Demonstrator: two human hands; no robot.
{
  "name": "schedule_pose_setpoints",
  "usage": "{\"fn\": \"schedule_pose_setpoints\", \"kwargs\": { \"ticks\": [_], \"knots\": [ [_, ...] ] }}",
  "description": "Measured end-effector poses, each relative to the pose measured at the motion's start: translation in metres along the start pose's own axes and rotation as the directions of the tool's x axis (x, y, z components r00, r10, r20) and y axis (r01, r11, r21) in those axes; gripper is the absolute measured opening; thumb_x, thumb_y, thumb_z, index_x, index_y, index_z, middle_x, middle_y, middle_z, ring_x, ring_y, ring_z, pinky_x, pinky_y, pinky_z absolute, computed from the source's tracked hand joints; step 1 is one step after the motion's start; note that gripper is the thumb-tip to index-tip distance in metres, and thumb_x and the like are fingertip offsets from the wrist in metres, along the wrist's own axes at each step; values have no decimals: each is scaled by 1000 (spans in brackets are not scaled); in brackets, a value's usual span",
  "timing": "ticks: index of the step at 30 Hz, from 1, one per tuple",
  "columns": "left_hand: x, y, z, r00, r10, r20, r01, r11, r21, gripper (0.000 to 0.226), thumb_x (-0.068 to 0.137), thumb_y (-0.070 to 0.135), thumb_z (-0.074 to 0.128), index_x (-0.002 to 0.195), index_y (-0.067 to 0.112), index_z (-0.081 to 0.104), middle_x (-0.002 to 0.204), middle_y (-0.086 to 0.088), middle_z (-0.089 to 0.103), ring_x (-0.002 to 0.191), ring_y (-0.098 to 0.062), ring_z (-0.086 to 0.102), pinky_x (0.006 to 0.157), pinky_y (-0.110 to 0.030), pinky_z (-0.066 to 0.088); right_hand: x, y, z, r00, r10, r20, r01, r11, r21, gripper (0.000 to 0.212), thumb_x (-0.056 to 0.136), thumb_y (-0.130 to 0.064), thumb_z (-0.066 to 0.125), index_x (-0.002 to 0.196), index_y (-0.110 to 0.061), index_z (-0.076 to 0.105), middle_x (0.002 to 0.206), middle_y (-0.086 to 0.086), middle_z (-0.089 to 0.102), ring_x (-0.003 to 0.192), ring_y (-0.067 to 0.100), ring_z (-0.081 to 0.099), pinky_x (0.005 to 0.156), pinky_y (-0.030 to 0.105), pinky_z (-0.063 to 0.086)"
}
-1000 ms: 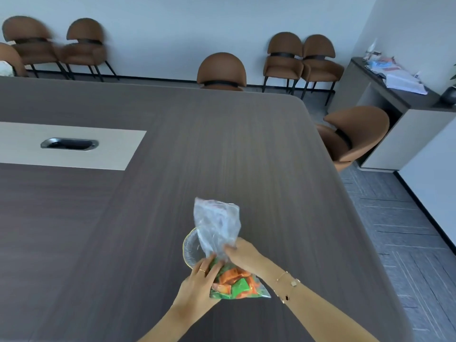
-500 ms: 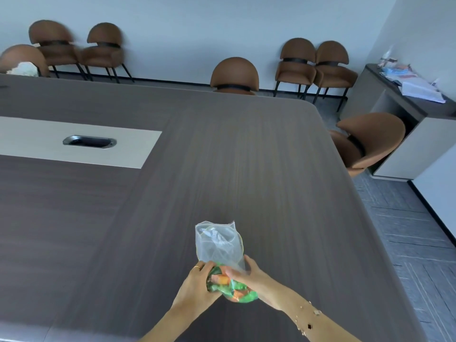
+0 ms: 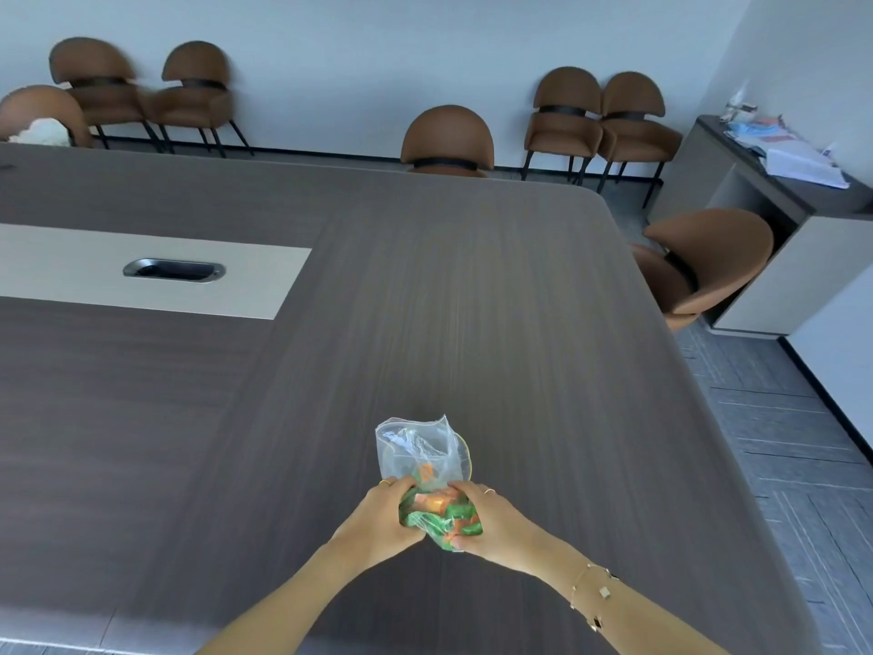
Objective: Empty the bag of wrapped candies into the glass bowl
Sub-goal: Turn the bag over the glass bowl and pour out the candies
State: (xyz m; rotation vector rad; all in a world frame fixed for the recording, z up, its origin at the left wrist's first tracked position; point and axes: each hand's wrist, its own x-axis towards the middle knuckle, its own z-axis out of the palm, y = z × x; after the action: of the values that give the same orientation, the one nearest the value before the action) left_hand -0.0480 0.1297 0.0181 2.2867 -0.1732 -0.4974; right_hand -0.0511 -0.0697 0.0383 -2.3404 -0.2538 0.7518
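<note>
A clear plastic bag [image 3: 415, 453] of orange and green wrapped candies [image 3: 439, 515] is held over the near part of the dark table [image 3: 472, 300]. My left hand [image 3: 382, 517] grips its left side and my right hand [image 3: 491, 522] its right side, both around the full lower part. The bag's open, empty end points away from me and lies over the glass bowl [image 3: 466, 453]. Only the bowl's yellowish rim shows to the right of the bag; the rest is hidden behind the plastic. A few orange candies [image 3: 425, 471] sit near the bag's neck.
A pale inlay with a metal cable slot [image 3: 174, 270] lies at the left of the table. Brown chairs [image 3: 448, 139] stand along the far wall and one [image 3: 704, 262] at the right edge. A grey side cabinet [image 3: 774, 191] with papers is at the far right.
Both hands have closed tighter around the candy-filled part of the bag. The bag's open end has tipped further over the bowl, hiding most of it. The view shifted slightly.
</note>
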Motion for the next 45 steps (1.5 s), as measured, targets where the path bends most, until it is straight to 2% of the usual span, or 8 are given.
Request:
{"fn": "schedule_pose_setpoints", "kwargs": {
  "ticks": [11,18,25,30,34,40,43,45],
  "knots": [
    [-1,17,-18,995,38,88,-41,999,26,31,72,31,75,77,46,48,79,18,60,71,10,59,57,-9,45,8,-4,-8,998,-34,-51,32,998,-52,43,90,-24,58,131,-20,47,121,5,60,98,13,54,83,20,45],
    [6,24,-37,990,-8,142,-6,995,97,20,70,27,66,75,37,49,81,11,59,65,-6,58,61,-24,51,17,-10,-24,998,5,-66,-9,998,-61,44,88,-31,59,130,-26,49,119,6,61,104,18,58,88,30,51],
    [25,34,-60,958,-112,266,45,968,246,44,86,30,57,129,27,47,105,-1,64,85,-17,62,73,-28,50,24,-25,-57,997,63,34,-62,997,-49,34,94,-28,51,127,-20,52,107,4,63,82,22,67,73,30,49],
    [30,40,-65,940,-131,315,37,957,288,47,95,28,49,141,31,35,120,-6,59,102,-23,59,88,-35,49,28,-30,-67,994,91,56,-86,992,-93,35,93,-25,48,127,-19,52,118,10,63,92,29,70,88,42,52],
    [34,36,-68,938,-114,327,1,945,326,43,98,28,44,140,30,36,124,-11,58,103,-27,57,89,-39,47,33,-31,-68,991,116,66,-105,982,-158,29,92,-25,49,117,-11,55,111,18,66,92,35,69,81,39,52],
    [41,37,-67,970,-92,227,-1,925,379,21,92,15,45,105,10,60,82,-7,56,73,-27,55,63,-30,40,38,-34,-69,998,58,2,-58,989,-135,28,95,-29,48,110,-7,58,88,12,64,70,33,66,75,43,57],
    [46,32,-66,980,-126,153,54,912,406,21,92,12,42,102,1,57,66,5,34,66,-19,37,56,-26,29,40,-36,-71,996,3,-90,-18,985,-171,27,94,-18,50,116,-5,57,107,17,62,77,37,62,71,42,52],
    [48,27,-69,987,-124,101,86,944,317,25,93,23,42,96,5,59,69,6,39,75,-22,41,59,-29,34,41,-37,-73,990,-37,-139,9,981,-194,33,94,-15,51,125,-6,54,113,17,55,84,29,54,76,36,50]
  ]
}}
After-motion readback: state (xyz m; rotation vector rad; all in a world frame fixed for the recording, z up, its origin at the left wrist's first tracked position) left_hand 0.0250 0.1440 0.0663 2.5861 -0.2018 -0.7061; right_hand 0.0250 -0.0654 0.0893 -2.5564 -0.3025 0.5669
